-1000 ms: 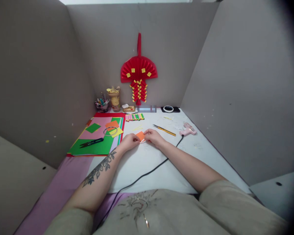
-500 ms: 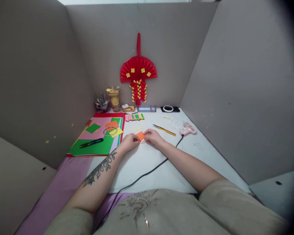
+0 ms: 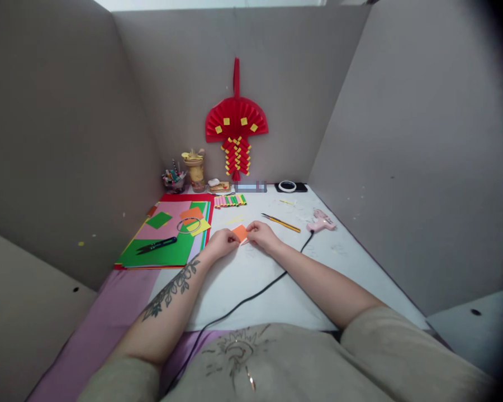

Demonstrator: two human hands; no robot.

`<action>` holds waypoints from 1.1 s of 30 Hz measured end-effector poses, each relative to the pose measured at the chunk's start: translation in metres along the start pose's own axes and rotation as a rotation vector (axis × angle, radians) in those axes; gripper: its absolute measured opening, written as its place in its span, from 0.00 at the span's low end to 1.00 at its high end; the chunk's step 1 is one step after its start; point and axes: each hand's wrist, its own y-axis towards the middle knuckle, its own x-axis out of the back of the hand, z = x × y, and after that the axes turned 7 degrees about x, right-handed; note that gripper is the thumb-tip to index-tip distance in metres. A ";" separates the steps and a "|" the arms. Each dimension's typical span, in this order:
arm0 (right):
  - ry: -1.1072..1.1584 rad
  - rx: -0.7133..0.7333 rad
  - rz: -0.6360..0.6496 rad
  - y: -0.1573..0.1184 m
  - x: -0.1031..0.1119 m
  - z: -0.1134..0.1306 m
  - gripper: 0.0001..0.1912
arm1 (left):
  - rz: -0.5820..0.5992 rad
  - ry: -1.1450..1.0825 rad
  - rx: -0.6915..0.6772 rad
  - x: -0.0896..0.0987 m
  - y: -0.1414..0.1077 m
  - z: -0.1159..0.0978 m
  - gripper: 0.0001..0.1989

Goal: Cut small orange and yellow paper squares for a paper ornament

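A small piece of orange paper is held between my two hands over the middle of the white tabletop. A pale edge shows along its near side, where it looks partly folded or curled. My left hand pinches its left side, fingers closed. On the right side, my right hand grips it between thumb and fingertips. Just beyond my right hand lies a yellow-handled craft knife. Behind the paper, a row of small rolled paper tubes in pink, green and yellow lies on the table.
Left of my hands, stacked coloured sheets carry thread snips and a clear ring. At right sits a pink glue gun; its black cord runs under my right forearm. A phone and pen holder stand behind.
Both hands stay nearly in place on the orange paper. Its near edge has shifted slightly between my fingers. The rest of the table looks the same.
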 end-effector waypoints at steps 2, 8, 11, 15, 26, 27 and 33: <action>-0.040 0.011 -0.009 0.001 -0.001 -0.002 0.10 | 0.001 -0.007 -0.004 0.000 0.000 0.000 0.08; -0.186 0.061 -0.047 0.004 -0.001 -0.009 0.09 | 0.011 -0.006 0.005 0.002 -0.001 -0.003 0.09; -0.244 0.082 -0.054 0.005 -0.001 -0.010 0.09 | 0.015 -0.003 0.004 0.003 -0.002 -0.003 0.09; -0.304 0.106 -0.054 0.006 -0.001 -0.012 0.09 | 0.005 -0.006 0.006 0.003 -0.002 -0.003 0.09; -0.365 0.122 -0.067 0.007 -0.002 -0.013 0.09 | 0.010 -0.029 0.011 0.002 -0.001 -0.003 0.09; -0.363 0.119 -0.066 0.007 -0.002 -0.013 0.09 | 0.008 -0.025 0.011 0.002 -0.001 -0.003 0.09; -0.368 0.110 -0.057 0.007 -0.002 -0.013 0.09 | 0.006 -0.014 0.011 0.002 -0.001 -0.003 0.09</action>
